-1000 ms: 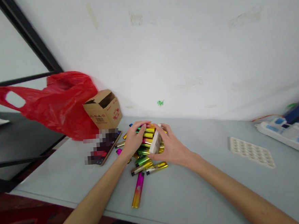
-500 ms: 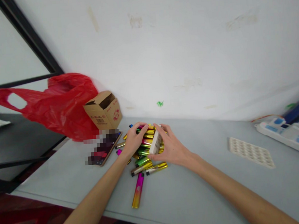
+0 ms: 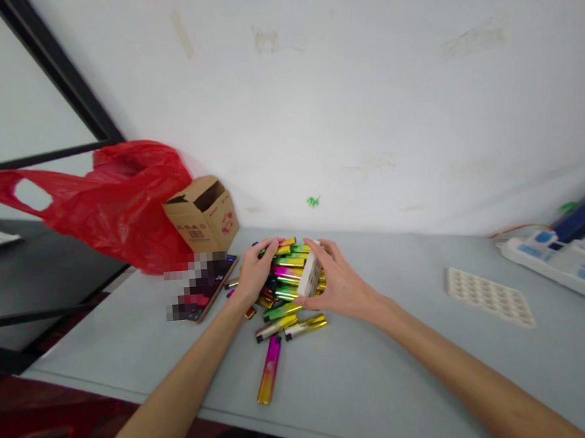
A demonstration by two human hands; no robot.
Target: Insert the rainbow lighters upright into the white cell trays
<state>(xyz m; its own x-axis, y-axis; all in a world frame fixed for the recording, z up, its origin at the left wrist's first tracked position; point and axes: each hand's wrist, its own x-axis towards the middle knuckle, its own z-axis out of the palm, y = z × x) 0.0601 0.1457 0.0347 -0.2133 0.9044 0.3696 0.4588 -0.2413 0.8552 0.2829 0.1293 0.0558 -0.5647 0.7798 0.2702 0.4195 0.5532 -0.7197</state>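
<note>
A pile of shiny lighters [image 3: 289, 262] in gold, green and magenta lies on the table, their gold ends pointing right. My left hand [image 3: 256, 269] curls over the left side of the pile, thumb and fingers around some of the lighters; its fingertips are partly hidden. On the right, my right hand [image 3: 341, 283] grips a small white tray [image 3: 308, 276] on edge between thumb and fingers, facing the gold ends. Whether any lighters sit inside the tray cannot be seen. Nearer me, a magenta-and-gold lighter [image 3: 270, 371] lies apart.
A cardboard box [image 3: 203, 218] with an open top and a red plastic bag [image 3: 116, 208] stand at the left by the wall. A phone [image 3: 205, 292] lies before them. To the right are a white tray with round holes [image 3: 491, 296] and a power strip [image 3: 566, 263].
My left hand has shifted slightly left, and the lighters between my hands have changed position. The white tray has moved a little right with my right hand.
</note>
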